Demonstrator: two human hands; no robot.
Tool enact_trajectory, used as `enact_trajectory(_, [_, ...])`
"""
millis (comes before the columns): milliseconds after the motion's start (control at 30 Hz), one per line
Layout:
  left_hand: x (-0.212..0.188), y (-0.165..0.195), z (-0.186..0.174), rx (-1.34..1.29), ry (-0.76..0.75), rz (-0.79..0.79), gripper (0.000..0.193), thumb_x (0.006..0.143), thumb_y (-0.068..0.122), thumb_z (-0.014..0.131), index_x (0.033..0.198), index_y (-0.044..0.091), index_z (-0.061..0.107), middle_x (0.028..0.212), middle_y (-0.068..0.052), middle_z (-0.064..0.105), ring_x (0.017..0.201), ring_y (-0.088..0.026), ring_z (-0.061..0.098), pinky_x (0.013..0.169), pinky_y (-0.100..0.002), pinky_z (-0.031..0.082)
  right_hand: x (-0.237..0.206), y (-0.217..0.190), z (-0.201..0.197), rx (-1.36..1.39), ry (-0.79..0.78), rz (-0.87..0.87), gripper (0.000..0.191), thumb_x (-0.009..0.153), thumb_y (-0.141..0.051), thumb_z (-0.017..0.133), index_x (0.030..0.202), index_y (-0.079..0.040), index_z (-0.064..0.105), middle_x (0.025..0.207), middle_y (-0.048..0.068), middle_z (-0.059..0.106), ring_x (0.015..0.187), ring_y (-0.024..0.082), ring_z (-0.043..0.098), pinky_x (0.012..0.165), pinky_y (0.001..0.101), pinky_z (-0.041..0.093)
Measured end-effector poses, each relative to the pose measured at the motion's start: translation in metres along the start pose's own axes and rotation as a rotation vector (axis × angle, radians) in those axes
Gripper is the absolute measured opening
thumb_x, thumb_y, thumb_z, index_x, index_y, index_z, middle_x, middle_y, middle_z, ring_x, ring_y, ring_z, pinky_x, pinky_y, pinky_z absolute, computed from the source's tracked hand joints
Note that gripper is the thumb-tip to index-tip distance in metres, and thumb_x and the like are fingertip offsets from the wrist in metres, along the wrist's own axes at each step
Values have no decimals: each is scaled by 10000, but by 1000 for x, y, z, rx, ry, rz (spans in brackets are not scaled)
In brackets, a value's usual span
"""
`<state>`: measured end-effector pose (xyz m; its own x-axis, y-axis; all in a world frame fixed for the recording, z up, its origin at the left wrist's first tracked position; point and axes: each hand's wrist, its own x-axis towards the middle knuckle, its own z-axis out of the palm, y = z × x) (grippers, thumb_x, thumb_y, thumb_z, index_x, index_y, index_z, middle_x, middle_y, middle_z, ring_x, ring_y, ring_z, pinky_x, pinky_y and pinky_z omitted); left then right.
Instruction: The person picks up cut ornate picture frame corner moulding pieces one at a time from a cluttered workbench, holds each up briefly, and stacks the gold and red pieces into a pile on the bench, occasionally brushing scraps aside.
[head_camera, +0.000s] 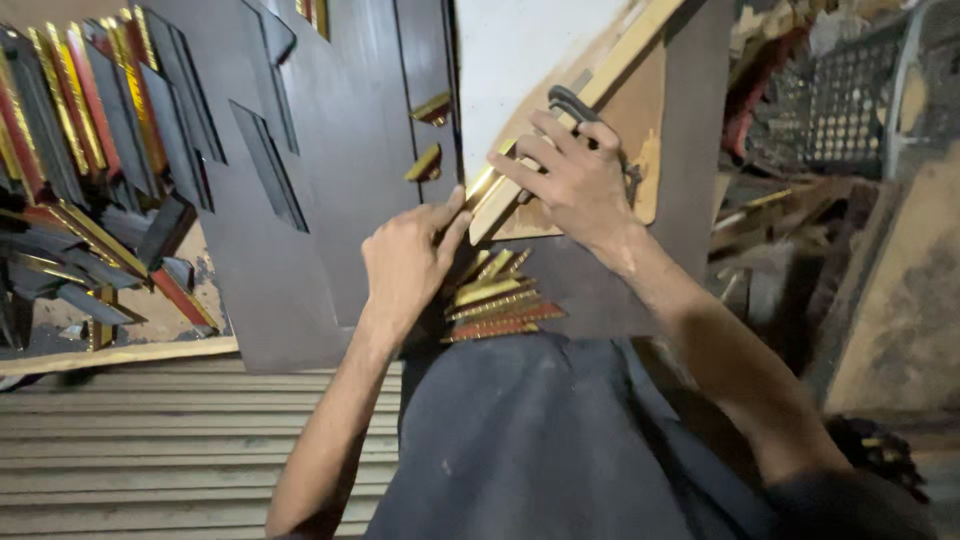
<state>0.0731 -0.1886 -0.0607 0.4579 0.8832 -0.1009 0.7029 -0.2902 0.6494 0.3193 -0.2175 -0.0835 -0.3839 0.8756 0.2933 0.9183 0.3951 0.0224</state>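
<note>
While a heap of dark, red and gold-edged wooden moulding offcuts (90, 180) lies well off to the left of both hands, the left hand (405, 265) presses its thumb and curled fingers against the lower end of a long pale wooden frame strip with a gold edge (600, 85). That strip runs diagonally, rising up and to the right from this grip. Just below the left hand sits a short stack of gold and red ribbed moulding pieces (495, 300). Farther up the strip, the right hand (570, 175) lies over it with fingers spread and curled round a dark grey metal clamp-like tool (570, 102), so the right hand is nearer the strip's middle.
</note>
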Motion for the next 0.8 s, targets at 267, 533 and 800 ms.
enact_trajectory(267, [14,-74,-61,657,428,-175,634,918,411,775,1360,-11,603,971,-194,668,805,-401,689,607,-456,524,64,78,49,128,129,55,299,994,-91,710,1254,-222,778,1058,-20,694,1092,173,668,918,488,327])
enact_trajectory(533, [-2,-124,-54,450,257,-402,386,1030,325,691,1174,-4,547,1061,-262,671,893,-513,664,743,-582,521,37,33,11,188,-53,67,439,922,-198,791,1355,-173,729,1120,7,682,1083,190,605,891,466,372])
enact_trajectory(800, [-22,-122,-62,37,654,-160,302,1055,120,497,1280,-71,427,1026,-288,589,916,-436,626,849,-553,449,2,-14,-25,323,-34,125,299,771,-208,809,1054,-129,748,1061,0,715,1092,182,619,839,426,368])
